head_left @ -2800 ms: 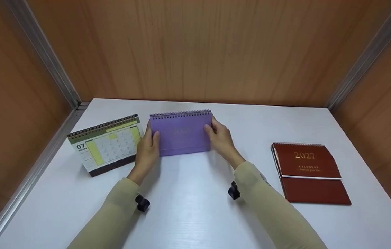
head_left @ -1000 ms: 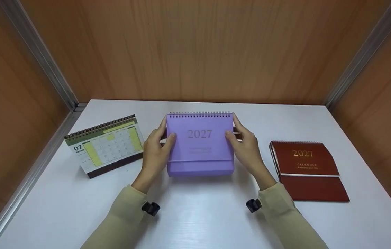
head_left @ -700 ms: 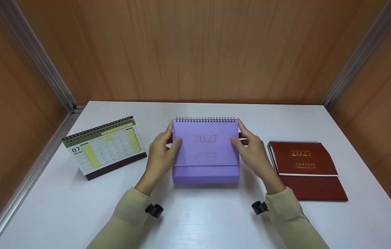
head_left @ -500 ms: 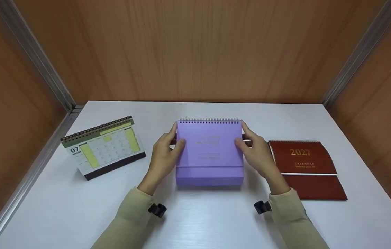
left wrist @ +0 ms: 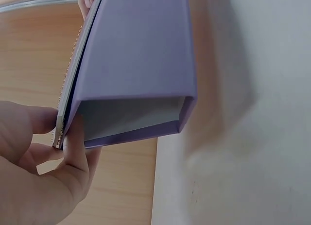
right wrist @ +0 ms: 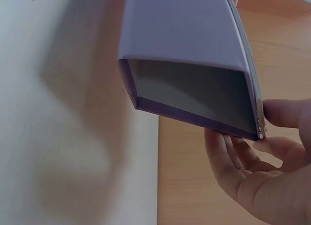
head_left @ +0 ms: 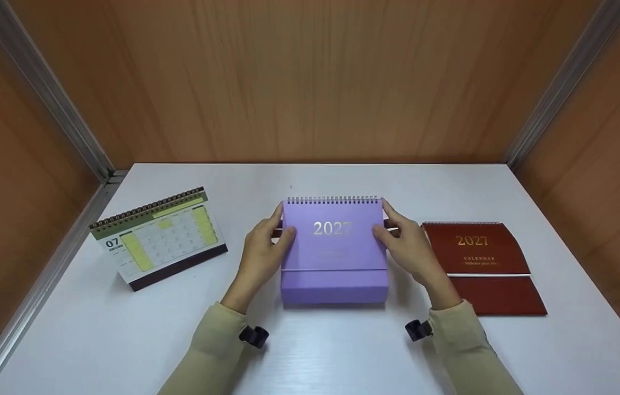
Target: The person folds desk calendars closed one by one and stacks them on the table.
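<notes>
A purple desk calendar (head_left: 334, 252) marked 2027 is held between both hands in the middle of the head view, its spiral binding at the top. My left hand (head_left: 262, 249) grips its left side, thumb on the front cover and fingers behind. On the opposite side my right hand (head_left: 410, 249) pinches it in the same way. Both wrist views show the hollow open ends of the calendar's folded stand (left wrist: 138, 45). Its shadow falls on the table apart from the base, so it appears slightly raised.
A white and green desk calendar (head_left: 162, 238) showing 07 stands tilted at the left. To the right, partly behind my right forearm, is a dark red 2027 calendar (head_left: 491, 296). Wooden panels (head_left: 310, 82) enclose the white table (head_left: 310, 356) at the back and sides.
Both hands have brought the purple calendar rightward from beside the green one and nearer to me. Its cover is now squared up, and the front of its base shows. The other calendars stay put.
</notes>
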### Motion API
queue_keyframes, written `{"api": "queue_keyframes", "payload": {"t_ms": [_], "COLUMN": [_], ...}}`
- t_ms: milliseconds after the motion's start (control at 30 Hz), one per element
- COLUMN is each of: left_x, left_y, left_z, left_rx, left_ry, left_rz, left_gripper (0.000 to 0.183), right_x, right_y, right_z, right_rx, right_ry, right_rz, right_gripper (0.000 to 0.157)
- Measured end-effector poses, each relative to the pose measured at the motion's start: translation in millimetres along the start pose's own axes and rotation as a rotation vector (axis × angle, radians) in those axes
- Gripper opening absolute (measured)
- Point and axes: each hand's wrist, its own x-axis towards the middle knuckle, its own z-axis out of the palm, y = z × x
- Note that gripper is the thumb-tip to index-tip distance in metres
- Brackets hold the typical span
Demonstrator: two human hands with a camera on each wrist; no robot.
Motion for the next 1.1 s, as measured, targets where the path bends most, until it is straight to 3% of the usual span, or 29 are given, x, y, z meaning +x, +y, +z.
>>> {"api": "queue_keyframes", "payload": {"t_ms": [800, 1100], "left_x": [1.4, -0.4], "left_y": [-7.1, -14.7], "left_z": [11.2, 12.7], "left_rx": [-0.028, -0.095], "left_ry": [-0.102, -0.123], "left_rz": [-0.053, -0.072], "left_gripper": [0.068, 0.07], "right_x": [7, 8], "right_y": [23, 26], "right_z": [0.6, 3.0], "right_rx": [-0.025, -0.031], "right_ry": [-0.041, -0.049], "right_rz": [0.051, 0.063], "right_gripper": [0.062, 0.063]}}
